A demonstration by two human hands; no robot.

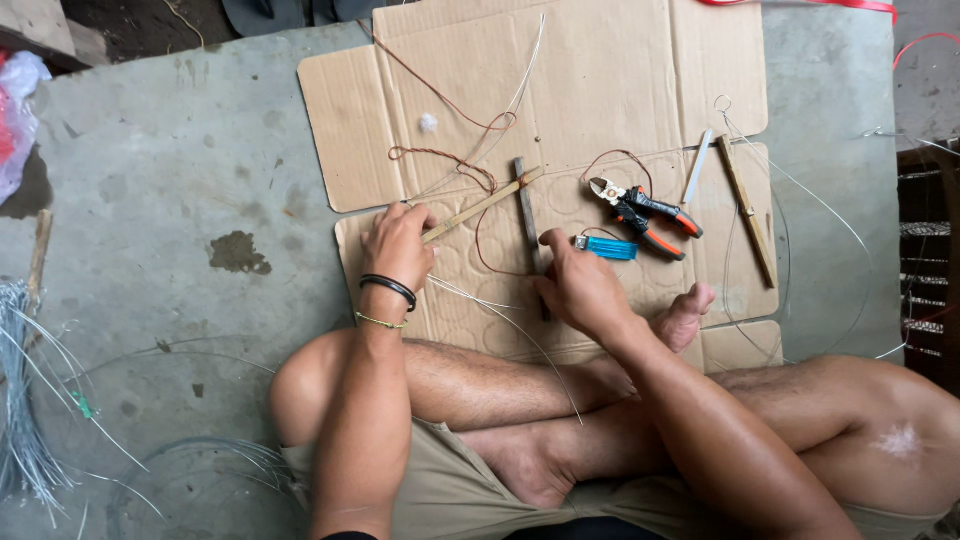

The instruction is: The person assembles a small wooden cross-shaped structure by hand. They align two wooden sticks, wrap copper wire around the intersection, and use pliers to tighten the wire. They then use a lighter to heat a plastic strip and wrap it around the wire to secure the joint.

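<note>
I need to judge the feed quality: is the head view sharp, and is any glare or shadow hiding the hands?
Head view: soft, even daylight, no glare or hard shadows; left hand and right hand on the crossed sticks look sharp, as do the cutting pliers; thin wires at the left edge look smeared.

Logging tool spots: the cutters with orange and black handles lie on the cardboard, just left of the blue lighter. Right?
Not quite. The head view shows the cutters on the cardboard, but they lie right of and slightly above the blue lighter, not left of it.
</note>
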